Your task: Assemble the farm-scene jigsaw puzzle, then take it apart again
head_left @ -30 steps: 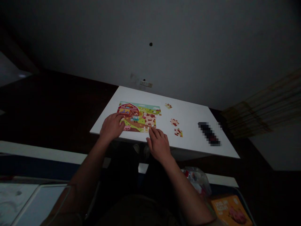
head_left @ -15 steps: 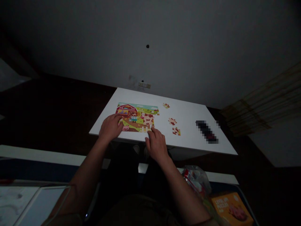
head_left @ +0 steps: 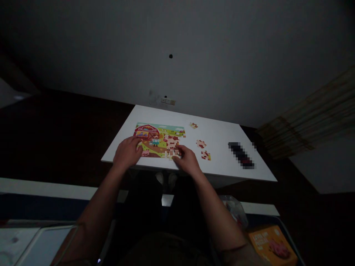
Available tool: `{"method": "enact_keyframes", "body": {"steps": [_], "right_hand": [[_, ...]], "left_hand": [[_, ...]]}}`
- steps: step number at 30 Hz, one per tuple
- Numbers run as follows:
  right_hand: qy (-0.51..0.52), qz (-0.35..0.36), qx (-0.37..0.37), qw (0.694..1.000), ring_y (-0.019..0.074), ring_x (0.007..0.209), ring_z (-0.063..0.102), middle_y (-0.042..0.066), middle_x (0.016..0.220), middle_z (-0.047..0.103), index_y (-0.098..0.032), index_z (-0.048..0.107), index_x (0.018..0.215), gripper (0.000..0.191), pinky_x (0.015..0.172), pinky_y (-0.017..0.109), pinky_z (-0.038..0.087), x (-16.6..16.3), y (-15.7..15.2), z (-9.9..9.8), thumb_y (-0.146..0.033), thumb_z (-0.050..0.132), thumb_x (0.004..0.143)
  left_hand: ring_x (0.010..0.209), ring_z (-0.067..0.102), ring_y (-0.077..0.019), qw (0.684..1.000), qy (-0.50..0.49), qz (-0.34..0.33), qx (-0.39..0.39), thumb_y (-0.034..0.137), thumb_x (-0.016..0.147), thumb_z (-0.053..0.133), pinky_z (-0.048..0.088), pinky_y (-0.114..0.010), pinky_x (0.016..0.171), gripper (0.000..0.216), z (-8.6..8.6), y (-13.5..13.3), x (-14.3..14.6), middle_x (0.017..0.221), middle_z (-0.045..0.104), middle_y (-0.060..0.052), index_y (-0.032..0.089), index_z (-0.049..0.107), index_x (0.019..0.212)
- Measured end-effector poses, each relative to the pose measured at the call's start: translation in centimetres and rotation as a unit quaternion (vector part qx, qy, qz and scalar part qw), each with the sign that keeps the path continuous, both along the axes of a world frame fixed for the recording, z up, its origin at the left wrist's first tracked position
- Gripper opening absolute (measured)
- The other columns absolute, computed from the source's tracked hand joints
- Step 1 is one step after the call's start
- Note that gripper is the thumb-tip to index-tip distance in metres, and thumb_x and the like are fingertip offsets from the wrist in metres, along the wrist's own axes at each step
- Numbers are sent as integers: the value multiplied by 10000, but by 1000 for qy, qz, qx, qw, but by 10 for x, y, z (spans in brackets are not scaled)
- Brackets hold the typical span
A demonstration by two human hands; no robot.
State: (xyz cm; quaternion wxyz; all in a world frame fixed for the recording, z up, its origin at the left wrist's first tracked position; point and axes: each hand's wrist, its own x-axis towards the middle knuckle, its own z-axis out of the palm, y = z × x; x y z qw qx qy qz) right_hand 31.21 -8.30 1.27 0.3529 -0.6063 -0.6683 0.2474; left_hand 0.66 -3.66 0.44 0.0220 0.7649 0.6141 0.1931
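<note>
Right grip (head_left: 188, 159) curled half-closed on the lower right corner of the colourful rectangular cardboard farm jigsaw puzzle (head_left: 159, 140), long axis sideways, any held piece unclear.

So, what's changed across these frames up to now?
The right hand has moved forward and turned leftward, bringing its fingers onto the lower right of the farm jigsaw puzzle; whether they hold a piece cannot be told. The left hand stays on the puzzle's lower left, and the three loose pieces stay where they were.
</note>
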Motion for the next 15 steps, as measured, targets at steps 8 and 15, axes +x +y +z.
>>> {"method": "enact_keyframes", "body": {"steps": [8, 15], "right_hand": [[56, -18, -33, 998, 240, 794, 725, 48, 905, 787, -202, 790, 1278, 427, 776, 366, 597, 10, 2, 4, -321, 693, 879], [151, -34, -65, 986, 211, 663, 732, 39, 878, 751, -200, 766, 1164, 361, 615, 332, 606, 12, 7, -2, -429, 679, 899]], "left_hand": [[1393, 626, -355, 1000, -7, 11, -6, 349, 1003, 493, 494, -511, 1187, 483, -1, -1, -1, 1530, 680, -145, 189, 744, 1384], [1394, 622, -363, 1000, -23, 2, -1, 334, 1006, 508, 497, -542, 1179, 463, -3, -1, -1, 1520, 681, -156, 192, 751, 1373]]}}
